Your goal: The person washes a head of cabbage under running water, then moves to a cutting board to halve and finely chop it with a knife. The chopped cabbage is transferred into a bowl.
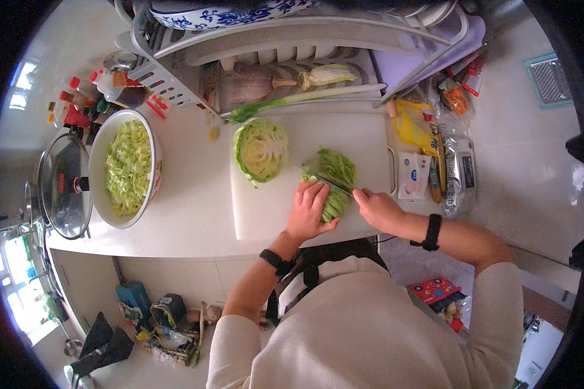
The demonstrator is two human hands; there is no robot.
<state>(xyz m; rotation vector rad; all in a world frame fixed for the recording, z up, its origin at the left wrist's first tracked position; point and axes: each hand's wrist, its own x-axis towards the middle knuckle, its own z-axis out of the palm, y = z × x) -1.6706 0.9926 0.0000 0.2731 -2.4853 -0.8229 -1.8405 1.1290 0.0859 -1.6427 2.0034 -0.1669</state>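
My right hand (377, 208) grips a kitchen knife (332, 184), its blade lying across a green cabbage piece on the white cutting board (263, 219). With bent fingers my left hand (311, 210) presses on the near part of that cabbage (335, 206), beside the blade. Cut cabbage leaves (332, 165) lie just beyond the blade. To the left on the board rests a cabbage half (261, 151), cut face up, touched by neither hand. The knife's handle is mostly hidden in my right fist.
On the left stand a white basin (95, 170) of chopped cabbage and a glass lid (61, 189), with sauce bottles (78, 97) behind. A dish rack (292, 29) spans the back, a leek (301, 99) at its foot. Packets (413, 175) and a wipes pack (460, 170) lie right; a grater (550, 80) is farther off.
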